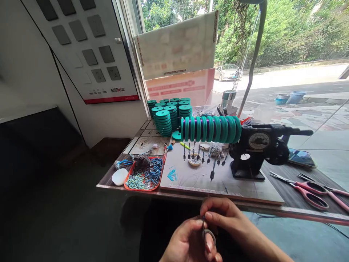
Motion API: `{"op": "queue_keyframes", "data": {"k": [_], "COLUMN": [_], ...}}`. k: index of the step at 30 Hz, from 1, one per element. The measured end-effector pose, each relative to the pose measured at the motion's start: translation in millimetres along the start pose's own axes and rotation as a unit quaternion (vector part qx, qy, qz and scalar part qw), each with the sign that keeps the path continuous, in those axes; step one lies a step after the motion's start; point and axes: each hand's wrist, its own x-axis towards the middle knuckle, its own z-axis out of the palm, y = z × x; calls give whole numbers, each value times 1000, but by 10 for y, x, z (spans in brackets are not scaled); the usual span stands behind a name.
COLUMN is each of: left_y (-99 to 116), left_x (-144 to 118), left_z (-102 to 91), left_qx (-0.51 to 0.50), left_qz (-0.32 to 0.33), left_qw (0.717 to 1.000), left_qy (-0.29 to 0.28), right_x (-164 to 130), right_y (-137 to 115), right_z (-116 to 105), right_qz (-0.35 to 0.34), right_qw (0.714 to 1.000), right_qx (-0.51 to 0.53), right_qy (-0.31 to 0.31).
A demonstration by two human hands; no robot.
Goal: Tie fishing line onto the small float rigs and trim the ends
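My left hand (188,238) and my right hand (227,214) meet low in front of the table edge. Thumb and fingers of both are pinched together on a small dark thin piece (203,220), whose kind I cannot make out. A greyish band (211,234) curves around a finger of my left hand. Beyond them lies a pale board (185,180). Above it, a row of green foam spools (209,129) sits on the shaft of a black hand-cranked winder (248,153) with a round dial. Several dark weighted pieces (212,174) hang from the spools.
An orange tray (143,189) holds springs and small tubes; a white lid (119,177) lies beside it. Blue slivers (171,175) and a dish of beads (194,164) rest on the board. Green spools (163,123) stand stacked behind. Pink-handled scissors (311,196) and a phone (302,158) lie right.
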Motion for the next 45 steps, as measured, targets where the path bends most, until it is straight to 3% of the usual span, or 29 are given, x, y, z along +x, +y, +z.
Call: {"op": "queue_keyframes", "data": {"k": [5,9,11,13,15,18,24,27,30,36,38,40,41,43,45], "left_y": [-42,-64,-54,-20,50,237,790,1029,1207,1299,1187,1003,896,683,508], "left_x": [35,53,20,-47,-138,-266,-249,-67,173,471,440,349,291,173,78], "left_z": [-60,-113,-85,-15,81,235,393,367,323,353,401,447,464,478,465], "left_qx": [38,135,215,322,455,631,737,806,821,816,811,810,813,788,754], "left_qz": [42,54,57,72,107,162,315,292,270,268,283,288,284,245,191], "left_qw": [998,989,974,940,871,729,508,384,333,303,307,334,361,493,587], "left_qy": [11,19,37,88,154,212,315,343,378,412,411,386,358,275,225], "right_x": [2,2,-3,-11,-17,-17,-2,-2,-6,-14,-16,-19,-22,-31,-41], "right_y": [17,55,81,105,122,126,106,111,121,114,110,109,110,113,118], "right_z": [12,10,-6,-30,-50,-61,-61,-77,-97,-138,-153,-167,-173,-183,-191], "right_qz": [-47,-64,-48,-21,2,16,17,8,2,5,5,4,4,4,3], "right_qw": [996,993,994,996,995,992,989,991,992,994,995,995,995,995,996], "right_qx": [-38,-32,-5,33,73,117,140,128,113,87,82,82,83,84,84], "right_qy": [59,98,96,83,63,38,34,44,53,63,64,63,60,51,42]}}
